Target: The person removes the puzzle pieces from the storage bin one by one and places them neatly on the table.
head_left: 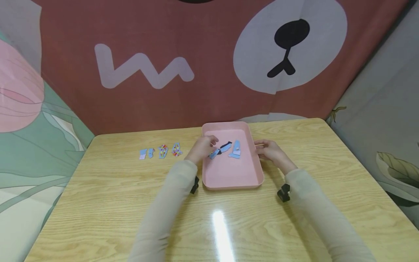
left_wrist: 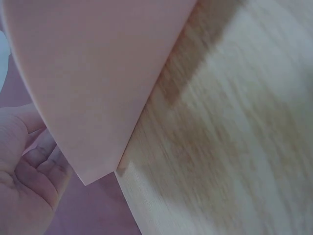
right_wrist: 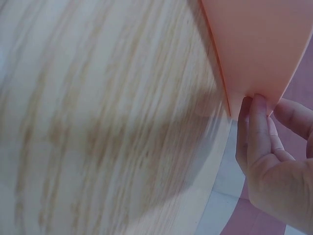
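A shallow pink tray [head_left: 232, 178] sits on the wooden table with several light-blue flat cut-out pieces inside. One piece with a dark edge [head_left: 226, 147] lies near the middle, and a blue-and-white piece [head_left: 236, 150] is to its right. My left hand [head_left: 202, 147] reaches over the tray's left rim, its fingers loosely bent beside a blue piece [head_left: 214, 154]. In the left wrist view the tray wall [left_wrist: 98, 88] hides those fingertips. At the tray's right side my right hand [head_left: 271, 153] touches the outer wall [right_wrist: 254, 54] with its fingers extended.
Left of the tray, several cut-out pieces stand in a row: a blue-and-white one [head_left: 143, 154], a small blue one [head_left: 151, 153] and multicoloured ones [head_left: 176, 149]. Behind the wooden table [head_left: 114, 203] hangs a reddish-brown cloth [head_left: 150, 105] with a printed face.
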Demonstrator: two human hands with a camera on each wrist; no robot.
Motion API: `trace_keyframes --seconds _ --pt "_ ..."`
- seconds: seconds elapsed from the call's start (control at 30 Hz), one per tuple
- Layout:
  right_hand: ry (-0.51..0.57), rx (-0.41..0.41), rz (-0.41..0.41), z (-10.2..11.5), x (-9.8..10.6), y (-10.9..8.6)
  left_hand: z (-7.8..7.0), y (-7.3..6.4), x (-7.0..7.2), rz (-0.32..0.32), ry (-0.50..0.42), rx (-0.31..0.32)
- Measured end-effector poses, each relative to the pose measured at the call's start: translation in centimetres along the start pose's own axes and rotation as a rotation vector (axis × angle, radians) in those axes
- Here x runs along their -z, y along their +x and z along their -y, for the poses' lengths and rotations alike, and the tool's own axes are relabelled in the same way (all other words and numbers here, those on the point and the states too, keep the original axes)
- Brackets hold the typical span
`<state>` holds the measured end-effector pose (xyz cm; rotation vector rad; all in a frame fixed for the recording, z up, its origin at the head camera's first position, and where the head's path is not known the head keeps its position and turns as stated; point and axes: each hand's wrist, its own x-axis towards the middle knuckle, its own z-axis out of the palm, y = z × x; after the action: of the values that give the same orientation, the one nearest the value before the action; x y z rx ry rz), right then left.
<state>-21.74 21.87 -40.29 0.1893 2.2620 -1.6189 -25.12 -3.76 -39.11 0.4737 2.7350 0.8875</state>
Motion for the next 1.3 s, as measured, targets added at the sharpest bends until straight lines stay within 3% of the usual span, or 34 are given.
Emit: trace_keyframes --seconds 0.37,0.6,0.77,0.93,1.3 --pt "0.007 0.005 0.009 0.19 0.05 -0.31 0.13 0.37 -0.41 0.032 0.179 -0.015" --pt "0.074 0.064 0.039 -0.44 0.60 -0.11 0.09 0.27 -0.65 0.034 0.290 -0.026" --pt "0.025 0.019 0.013 0.08 0.24 -0.42 -0.24 0.18 -0.75 0.036 0.350 -0.012" --pt "0.007 0.003 0.007 0.43 0.08 -0.52 -0.55 0.14 -0.85 0.054 0.381 0.020" --pt "0.019 0.007 0.014 -0.04 0.09 -0.02 -0.70 0.06 -0.91 0.084 0.420 0.008"
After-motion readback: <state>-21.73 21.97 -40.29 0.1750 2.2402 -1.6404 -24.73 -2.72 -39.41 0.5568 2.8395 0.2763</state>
